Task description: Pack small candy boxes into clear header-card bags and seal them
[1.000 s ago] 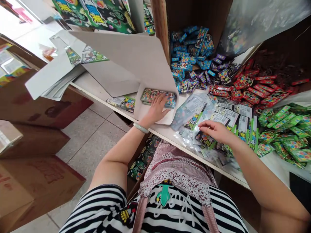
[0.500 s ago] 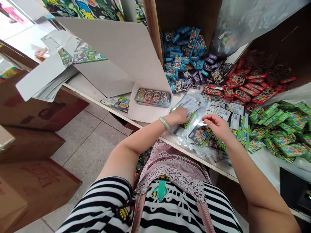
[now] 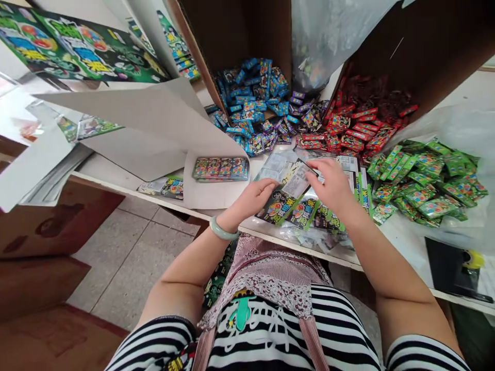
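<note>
Matt white card on the open carton (image 3: 213, 196), smooth too! Inside it, glossy film gleams on the row of packets (image 3: 221, 169). Right of the carton, shiny plastic on the printed bag (image 3: 284, 202); behind the carton, slick wrappers on the blue packets (image 3: 247, 107). This side of it, a smooth, polished bangle (image 3: 221, 230); below the carton, leftward, matt brown cardboard boxes (image 3: 42, 332).

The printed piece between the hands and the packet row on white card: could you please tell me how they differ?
The printed piece looks thin and flat; the packet row is thicker, with several packs. The left hand and right hand are at the printed piece; neither touches the packet row. The printed piece slants in view; the packet row runs nearly level. Both carry colourful print.
</note>
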A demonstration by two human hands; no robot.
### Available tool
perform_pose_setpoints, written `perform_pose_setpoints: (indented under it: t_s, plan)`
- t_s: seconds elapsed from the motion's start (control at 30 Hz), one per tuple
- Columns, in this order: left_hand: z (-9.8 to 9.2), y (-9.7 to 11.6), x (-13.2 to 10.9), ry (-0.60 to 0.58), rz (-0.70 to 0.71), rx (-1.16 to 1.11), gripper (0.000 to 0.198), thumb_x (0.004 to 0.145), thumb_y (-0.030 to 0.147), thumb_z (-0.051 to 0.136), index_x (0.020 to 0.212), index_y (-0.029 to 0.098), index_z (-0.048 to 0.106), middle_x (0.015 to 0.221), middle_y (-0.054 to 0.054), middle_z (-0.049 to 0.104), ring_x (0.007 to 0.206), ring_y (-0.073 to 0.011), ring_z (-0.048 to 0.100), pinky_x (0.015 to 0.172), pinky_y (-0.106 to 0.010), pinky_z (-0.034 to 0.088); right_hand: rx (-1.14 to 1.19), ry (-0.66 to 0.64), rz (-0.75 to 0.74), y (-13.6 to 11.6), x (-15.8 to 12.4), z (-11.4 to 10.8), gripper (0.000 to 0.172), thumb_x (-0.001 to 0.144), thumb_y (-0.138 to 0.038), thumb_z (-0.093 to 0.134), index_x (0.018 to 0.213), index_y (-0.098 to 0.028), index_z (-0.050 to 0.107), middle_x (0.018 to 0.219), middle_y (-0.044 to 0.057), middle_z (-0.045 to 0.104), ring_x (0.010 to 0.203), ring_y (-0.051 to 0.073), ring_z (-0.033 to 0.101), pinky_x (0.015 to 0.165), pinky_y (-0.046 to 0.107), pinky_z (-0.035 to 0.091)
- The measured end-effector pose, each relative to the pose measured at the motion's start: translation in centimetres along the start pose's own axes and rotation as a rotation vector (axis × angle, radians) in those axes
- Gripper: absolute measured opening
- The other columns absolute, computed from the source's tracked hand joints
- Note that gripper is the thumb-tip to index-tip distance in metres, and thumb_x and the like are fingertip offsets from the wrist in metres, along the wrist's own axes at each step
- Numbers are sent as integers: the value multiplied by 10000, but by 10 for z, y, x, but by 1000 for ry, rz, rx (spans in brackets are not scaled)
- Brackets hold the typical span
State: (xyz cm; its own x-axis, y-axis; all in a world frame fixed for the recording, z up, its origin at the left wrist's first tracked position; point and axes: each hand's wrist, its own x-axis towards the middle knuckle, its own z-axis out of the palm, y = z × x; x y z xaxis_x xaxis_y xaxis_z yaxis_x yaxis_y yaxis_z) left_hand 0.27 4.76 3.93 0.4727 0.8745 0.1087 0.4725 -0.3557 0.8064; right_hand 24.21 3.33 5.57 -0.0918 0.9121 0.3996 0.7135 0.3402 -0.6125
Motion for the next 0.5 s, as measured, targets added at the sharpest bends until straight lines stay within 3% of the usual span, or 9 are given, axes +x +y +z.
perform_pose_setpoints:
  t_s: [0.2, 0.37, 0.5]
  plan:
    - [3, 8, -11, -56, 59, 202, 331, 979, 245, 369, 1069, 177, 680, 1013, -72, 758, 924, -207, 699, 870, -319, 546, 240, -145, 214, 3, -6, -7, 224, 758, -386, 729, 899, -218, 682, 847, 37, 680, 754, 213, 636, 765, 381, 539]
    - [0, 14, -17, -107, 69, 340, 359, 979, 213, 349, 1137, 176, 669, 1022, -86, 763, 909, -227, 720, 827, -321, 557, 307, -119, 246, 0, -10, -5, 228, 707, -405, 747, 812, -226, 653, 807, 29, 697, 743, 210, 640, 759, 388, 539]
    - [1, 11, -23, -134, 51, 405, 374, 981, 193, 333, 1175, 161, 651, 994, -107, 763, 895, -242, 730, 816, -336, 569, 647, -381, 399, 4, -12, 4, 405, 632, -518, 812, 873, -213, 700, 862, 39, 744, 799, 240, 692, 773, 407, 572]
